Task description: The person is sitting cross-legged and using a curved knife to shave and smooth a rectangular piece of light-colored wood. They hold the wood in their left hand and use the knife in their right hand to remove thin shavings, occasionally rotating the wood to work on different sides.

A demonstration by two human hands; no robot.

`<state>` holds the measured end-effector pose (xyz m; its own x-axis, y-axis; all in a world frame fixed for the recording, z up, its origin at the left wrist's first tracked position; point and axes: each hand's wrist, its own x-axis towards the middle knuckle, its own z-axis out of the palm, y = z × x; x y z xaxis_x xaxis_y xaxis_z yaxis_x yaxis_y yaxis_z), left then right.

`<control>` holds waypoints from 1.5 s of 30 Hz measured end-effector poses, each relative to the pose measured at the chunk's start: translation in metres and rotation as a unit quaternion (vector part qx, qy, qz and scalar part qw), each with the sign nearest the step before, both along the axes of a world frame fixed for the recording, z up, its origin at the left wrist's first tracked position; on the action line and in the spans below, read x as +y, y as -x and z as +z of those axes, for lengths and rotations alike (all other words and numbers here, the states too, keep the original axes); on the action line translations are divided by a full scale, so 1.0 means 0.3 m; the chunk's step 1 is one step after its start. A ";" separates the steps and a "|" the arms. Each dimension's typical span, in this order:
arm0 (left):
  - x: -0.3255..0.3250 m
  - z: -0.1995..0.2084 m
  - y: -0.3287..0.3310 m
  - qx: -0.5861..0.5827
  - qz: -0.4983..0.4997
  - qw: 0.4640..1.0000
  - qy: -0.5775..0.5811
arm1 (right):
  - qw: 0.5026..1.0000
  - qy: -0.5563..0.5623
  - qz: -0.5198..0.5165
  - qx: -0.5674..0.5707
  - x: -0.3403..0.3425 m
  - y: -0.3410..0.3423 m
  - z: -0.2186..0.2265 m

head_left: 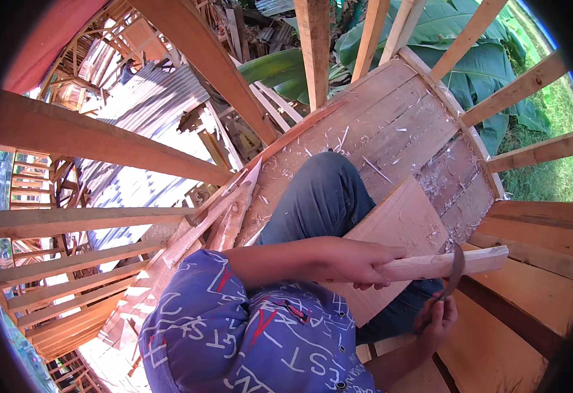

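My left hand (360, 263) is closed around one end of a pale wooden stick (424, 264), which points out to the right. In my right hand (438, 319) is a knife (457, 270) with a dark curved blade. Its handle is mostly hidden in my fingers. The blade crosses the stick near the far end and seems to touch it. Beneath the stick a flat wooden board (401, 223) lies tilted across my legs, with a few curled shavings on it.
I sit on a plank floor (391, 141) littered with shavings. Wooden posts (312, 52) and slats (519, 88) fence the edges. Split wood pieces (230, 219) lie left of my raised knee (329, 190). Beyond are corrugated metal sheets (149, 98) and large green leaves (457, 49).
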<state>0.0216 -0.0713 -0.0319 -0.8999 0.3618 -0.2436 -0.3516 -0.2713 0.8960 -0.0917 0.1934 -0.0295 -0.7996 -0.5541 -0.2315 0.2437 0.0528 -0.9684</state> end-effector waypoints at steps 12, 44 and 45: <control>0.000 -0.062 0.016 0.037 -0.005 0.999 -0.028 | 0.998 -0.032 -0.062 -0.002 -0.071 -0.040 -0.018; -0.041 -0.023 0.025 -0.084 0.028 0.994 -0.068 | 0.973 0.104 -0.203 0.021 -0.040 0.088 0.034; -0.034 -0.038 0.018 -0.081 0.039 0.994 -0.059 | 0.984 0.088 -0.154 -0.001 -0.048 0.066 0.051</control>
